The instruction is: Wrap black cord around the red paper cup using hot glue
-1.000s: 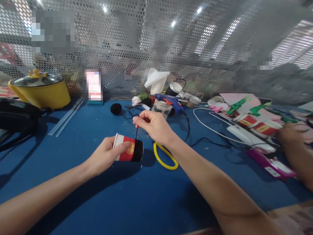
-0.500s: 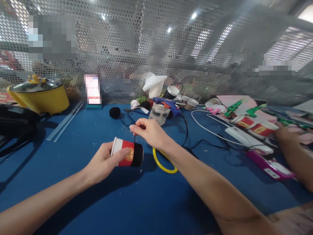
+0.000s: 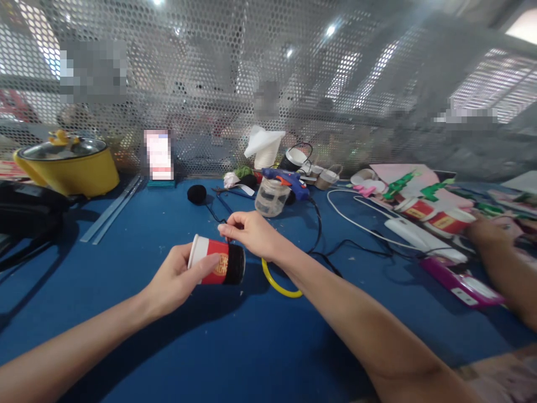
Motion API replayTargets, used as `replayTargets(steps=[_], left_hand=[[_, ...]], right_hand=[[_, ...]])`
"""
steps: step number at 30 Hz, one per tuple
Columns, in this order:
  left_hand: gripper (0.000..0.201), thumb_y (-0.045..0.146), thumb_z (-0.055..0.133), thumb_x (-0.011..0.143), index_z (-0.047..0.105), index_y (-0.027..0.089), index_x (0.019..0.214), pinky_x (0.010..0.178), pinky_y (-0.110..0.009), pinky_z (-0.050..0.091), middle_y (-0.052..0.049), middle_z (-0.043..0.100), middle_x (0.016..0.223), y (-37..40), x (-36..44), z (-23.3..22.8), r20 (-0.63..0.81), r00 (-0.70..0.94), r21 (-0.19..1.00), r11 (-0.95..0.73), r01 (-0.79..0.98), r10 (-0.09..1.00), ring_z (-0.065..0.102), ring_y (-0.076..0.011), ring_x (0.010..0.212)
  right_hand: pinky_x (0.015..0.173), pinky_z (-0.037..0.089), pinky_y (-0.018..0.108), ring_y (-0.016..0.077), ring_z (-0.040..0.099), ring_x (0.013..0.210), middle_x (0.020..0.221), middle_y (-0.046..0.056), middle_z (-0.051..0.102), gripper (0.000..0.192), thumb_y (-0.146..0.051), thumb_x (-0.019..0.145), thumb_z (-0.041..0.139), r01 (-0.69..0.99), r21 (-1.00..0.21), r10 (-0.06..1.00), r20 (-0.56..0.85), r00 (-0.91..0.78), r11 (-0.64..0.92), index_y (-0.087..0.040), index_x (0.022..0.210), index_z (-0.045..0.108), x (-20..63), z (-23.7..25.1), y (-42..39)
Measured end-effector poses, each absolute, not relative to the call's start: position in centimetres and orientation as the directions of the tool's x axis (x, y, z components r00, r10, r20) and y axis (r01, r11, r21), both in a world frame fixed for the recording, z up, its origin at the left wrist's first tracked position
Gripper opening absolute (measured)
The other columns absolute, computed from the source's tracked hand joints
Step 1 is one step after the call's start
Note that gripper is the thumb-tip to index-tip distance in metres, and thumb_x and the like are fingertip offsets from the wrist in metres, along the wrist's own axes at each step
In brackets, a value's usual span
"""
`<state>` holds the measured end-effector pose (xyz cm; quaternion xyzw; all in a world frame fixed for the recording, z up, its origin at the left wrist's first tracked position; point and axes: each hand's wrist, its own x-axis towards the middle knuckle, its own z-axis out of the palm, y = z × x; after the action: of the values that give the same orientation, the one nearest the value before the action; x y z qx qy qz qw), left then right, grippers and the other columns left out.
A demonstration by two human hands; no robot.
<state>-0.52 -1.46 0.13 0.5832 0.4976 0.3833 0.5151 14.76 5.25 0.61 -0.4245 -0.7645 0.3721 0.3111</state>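
My left hand is closed around a paper cup that lies on its side in the air, rim to the left. The cup is white and red with a gold emblem, and black yarn is wound around its base end. Just above the cup, my right hand pinches the black yarn between thumb and fingers. From there the strand runs back to a black yarn ball on the blue table.
Behind my right hand stand a clear plastic jar and a blue glue gun. A yellow ring lies under my right forearm. At right are a purple-and-white power strip, red cups and another person's arm. A yellow pot stands left.
My right hand has moved slightly down and left, closer to the cup, with the yarn pinched. The left hand and cup stay almost in place.
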Motion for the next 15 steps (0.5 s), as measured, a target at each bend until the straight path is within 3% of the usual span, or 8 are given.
replayTargets(steps=[8, 15], left_hand=[[0.023, 0.036, 0.056, 0.065, 0.057, 0.013, 0.068, 0.048, -0.02, 0.036, 0.0, 0.055, 0.058, -1.4, -0.6, 0.0, -0.082, 0.194, 0.992, 0.062, 0.107, 0.978, 0.046, -0.0095, 0.05], [0.019, 0.031, 0.056, 0.065, 0.057, 0.012, 0.068, 0.041, -0.017, 0.033, 0.002, 0.054, 0.054, -0.7, 0.0, 1.4, -0.258, 0.047, 0.95, 0.262, -0.17, 0.965, 0.044, -0.0066, 0.044]], right_hand=[[0.043, 0.028, 0.02, 0.0069, 0.04, 0.045, 0.053, -0.003, 0.049, 0.028, -0.041, 0.071, 0.049, 0.442, -0.831, 0.879, 0.111, -0.463, 0.338, -0.015, 0.061, 0.054, 14.9, -0.4, 5.5], [0.043, 0.032, 0.021, 0.0078, 0.043, 0.042, 0.048, 0.0, 0.049, 0.036, -0.037, 0.079, 0.038, 0.575, -0.737, 0.904, 0.112, -0.413, 0.354, -0.015, 0.053, 0.049, 15.1, -0.6, 6.4]])
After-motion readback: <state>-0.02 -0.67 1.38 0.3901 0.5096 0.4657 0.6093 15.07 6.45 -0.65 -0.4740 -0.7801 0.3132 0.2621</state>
